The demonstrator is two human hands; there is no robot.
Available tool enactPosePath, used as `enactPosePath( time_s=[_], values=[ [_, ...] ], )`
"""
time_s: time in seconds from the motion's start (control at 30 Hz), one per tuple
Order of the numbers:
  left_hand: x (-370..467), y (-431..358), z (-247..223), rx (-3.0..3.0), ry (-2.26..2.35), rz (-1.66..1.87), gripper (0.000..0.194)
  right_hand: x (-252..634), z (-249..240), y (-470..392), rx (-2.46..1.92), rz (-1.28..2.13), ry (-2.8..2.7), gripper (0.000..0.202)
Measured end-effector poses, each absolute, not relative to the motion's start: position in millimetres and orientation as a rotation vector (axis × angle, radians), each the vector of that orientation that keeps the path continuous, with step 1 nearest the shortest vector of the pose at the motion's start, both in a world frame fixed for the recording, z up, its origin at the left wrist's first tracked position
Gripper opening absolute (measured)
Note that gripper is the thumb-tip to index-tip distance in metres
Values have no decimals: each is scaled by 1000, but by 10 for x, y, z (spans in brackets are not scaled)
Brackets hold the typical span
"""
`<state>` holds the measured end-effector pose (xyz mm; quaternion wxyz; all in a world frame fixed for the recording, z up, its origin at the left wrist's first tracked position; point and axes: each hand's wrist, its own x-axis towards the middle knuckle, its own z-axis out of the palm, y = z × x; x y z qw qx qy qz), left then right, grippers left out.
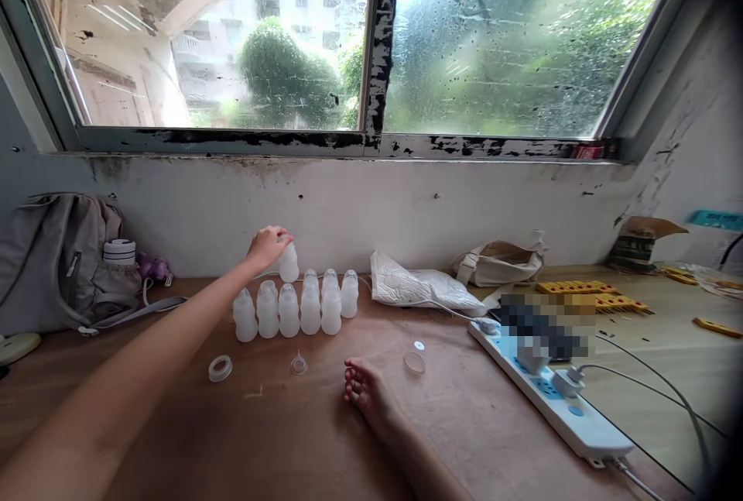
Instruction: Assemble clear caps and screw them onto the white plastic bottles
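A: Head view. Step in hand?

B: Judged as placement or pickup of a single frosted bottle (289, 264), beyond the grouped bottles (289, 315) and near the far edge of the table (272, 439). Direction of travel: impossible to tell.

A: State of the left hand (269, 245)?

B: Nearly closed, fingertips pinched about the upper part of the bottle. Bottle roughly upright. Contact between base and table: impossible to tell.

A: And of the right hand (365, 394)?

B: Partly open, palm turned inward, fingers loosely curled, with nothing in grip. Located nearer than the bottles, between the teat-shaped piece (298, 365) and the clear round cap (414, 362).

A: Other parts to note?

B: Locate the white ring (220, 368) to the left of the teat-shaped piece, and the small white disc (419, 346) just beyond the cap.

A: Requirements for the next move?

B: As a judgement: keep the bottle vertical and maintain clearance from the grouped bottles. For setting down, seat the base flat before opening the fingers; for lifting, raise straight up. Caution: sideways drift may topple a neighbour.
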<state>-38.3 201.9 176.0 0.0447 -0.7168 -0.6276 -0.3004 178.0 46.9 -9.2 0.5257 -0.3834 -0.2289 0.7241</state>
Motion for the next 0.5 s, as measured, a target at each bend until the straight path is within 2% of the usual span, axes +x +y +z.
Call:
enactPosePath(
  time_s=[0.27,0.5],
  values=[
    [-347,2059,1277,-2303,-2067,-588,30,1760,-109,477,-930,1735,-597,15],
    [-354,2083,1147,-2335,-2146,-376,30,1763,-107,478,-939,1738,-618,15]
  ],
)
